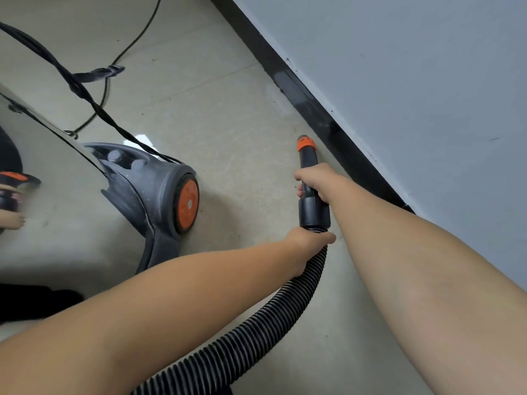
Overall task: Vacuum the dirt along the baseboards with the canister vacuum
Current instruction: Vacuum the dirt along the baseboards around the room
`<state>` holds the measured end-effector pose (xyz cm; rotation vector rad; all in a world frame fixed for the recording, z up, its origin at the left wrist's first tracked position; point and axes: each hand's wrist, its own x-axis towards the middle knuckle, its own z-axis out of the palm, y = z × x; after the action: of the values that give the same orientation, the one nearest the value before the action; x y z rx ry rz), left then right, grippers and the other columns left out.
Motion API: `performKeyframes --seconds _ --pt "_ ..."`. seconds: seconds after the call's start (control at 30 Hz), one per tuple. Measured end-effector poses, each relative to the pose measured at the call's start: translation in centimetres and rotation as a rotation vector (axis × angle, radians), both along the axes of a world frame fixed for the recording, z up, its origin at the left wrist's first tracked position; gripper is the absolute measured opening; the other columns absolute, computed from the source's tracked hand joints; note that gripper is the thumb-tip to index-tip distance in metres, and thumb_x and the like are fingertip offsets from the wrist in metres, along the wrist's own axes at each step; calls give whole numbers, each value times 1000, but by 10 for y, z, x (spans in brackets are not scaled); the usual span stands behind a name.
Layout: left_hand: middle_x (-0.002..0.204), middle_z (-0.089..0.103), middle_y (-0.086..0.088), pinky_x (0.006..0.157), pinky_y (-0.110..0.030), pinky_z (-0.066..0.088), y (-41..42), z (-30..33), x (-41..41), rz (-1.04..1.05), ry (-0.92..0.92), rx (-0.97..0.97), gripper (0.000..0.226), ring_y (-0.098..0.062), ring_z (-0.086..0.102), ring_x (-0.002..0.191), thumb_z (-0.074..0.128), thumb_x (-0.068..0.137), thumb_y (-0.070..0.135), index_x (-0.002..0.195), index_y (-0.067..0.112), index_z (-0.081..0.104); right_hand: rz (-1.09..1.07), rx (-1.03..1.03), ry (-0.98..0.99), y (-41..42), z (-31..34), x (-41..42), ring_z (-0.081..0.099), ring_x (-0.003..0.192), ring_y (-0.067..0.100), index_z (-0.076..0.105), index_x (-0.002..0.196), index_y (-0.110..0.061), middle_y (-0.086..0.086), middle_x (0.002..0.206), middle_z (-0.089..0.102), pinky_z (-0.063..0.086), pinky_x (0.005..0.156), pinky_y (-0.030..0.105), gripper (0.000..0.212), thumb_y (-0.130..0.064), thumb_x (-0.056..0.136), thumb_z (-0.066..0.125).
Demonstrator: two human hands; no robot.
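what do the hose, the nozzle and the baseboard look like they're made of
Black ribbed hose: flexible plastic, judging by its corrugated coils. Black nozzle with orange collar: hard matte plastic. Black baseboard: glossy, with scuffs and reflections; tile or painted wood, unclear.

Black hose nozzle (pixel 310 178) with an orange collar at its tip, near frame centre, aimed at the floor just beside the black baseboard (pixel 313 109). Gripped mid-barrel by the right hand (pixel 316 178). Black ribbed hose (pixel 256 317) curving from the nozzle's rear cuff down to the bottom edge, held at the cuff by the left hand (pixel 308 240). Canister vacuum (pixel 85 195) at left: shiny steel drum tilted across the frame, grey plastic base, orange-hubbed wheel facing right. Baseboard running diagonally from top centre to right of centre, dusty and scuffed, under a grey wall. Dark dirt specks scattered on the beige tile.
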<state>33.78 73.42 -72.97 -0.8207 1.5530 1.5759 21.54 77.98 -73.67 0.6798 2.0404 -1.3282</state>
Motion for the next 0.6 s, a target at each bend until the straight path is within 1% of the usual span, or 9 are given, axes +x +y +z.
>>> performKeyframes --seconds 0.13,0.23,0.33,0.43,0.6 --pt "86 55 -10 72 -34 46 -12 4 -1 -40 -30 -30 25 -26 54 76 70 83 19 99 7 55 6 -42 -14 -8 0 -2 55 47 17 50 104 -2 10 65 56 47 39 20 20 -6 86 57" --pt "86 56 -11 72 -34 47 -9 13 15 -24 -1 -54 20 -28 55 79 67 83 17 96 8 55 31 -62 -35 -7 3 11 54 47 18 48 105 -1 10 66 54 47 43 23 20 -4 87 56" --pt "79 54 -9 68 -32 46 0 19 45 -13 3 -63 15 -27 54 75 67 82 15 88 10 53 45 -58 -59 -4 6 37 53 46 19 47 103 -1 11 64 53 46 42 23 18 -3 87 54" --pt "81 55 -10 64 -29 45 3 20 80 -27 -11 -71 19 -25 54 70 68 81 17 92 10 56 21 -52 -74 -2 2 70 53 45 20 49 100 -2 11 62 53 45 39 21 16 -2 85 56" --pt "78 58 -13 58 -28 48 1 16 135 -74 -60 -83 18 -22 55 57 67 81 15 92 6 57 -5 13 -42 -4 -15 130 58 43 25 50 88 -4 12 58 59 56 58 35 13 -4 76 55"
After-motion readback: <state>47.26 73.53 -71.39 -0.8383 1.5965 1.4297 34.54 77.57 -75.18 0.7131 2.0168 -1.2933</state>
